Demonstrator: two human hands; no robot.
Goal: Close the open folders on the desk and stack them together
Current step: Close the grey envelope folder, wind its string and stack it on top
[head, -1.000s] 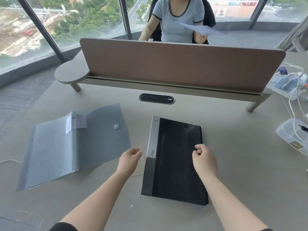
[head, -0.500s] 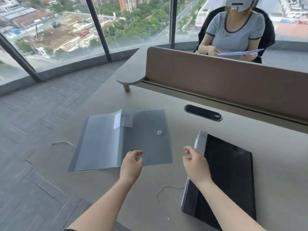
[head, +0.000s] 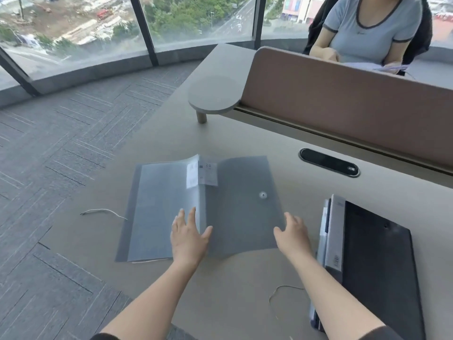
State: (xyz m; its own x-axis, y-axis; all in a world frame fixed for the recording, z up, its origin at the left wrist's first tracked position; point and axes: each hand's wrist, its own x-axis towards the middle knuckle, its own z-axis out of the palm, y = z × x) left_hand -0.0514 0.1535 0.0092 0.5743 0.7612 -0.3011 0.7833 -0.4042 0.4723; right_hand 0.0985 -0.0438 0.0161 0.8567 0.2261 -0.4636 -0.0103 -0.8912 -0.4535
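A translucent grey folder [head: 235,192] lies open and flat on the desk, with a white label at its spine and a small round button on its right flap. My left hand [head: 187,238] rests with spread fingers on the near edge by the spine. My right hand [head: 291,235] is open at the flap's lower right corner, which curls up slightly from the desk. A closed black folder [head: 377,263] with a silver spine lies to the right, partly under my right forearm.
A brown divider panel [head: 355,106] runs along the back of the desk [head: 245,290], with a person seated behind it. A black cable grommet [head: 328,162] sits ahead. Loose strings [head: 103,212] lie left of and in front of the grey folder. The desk's left edge drops to carpet.
The view has turned left and both hands have moved off the black folder to the grey one, going from loosely curled to spread open at its near edge.
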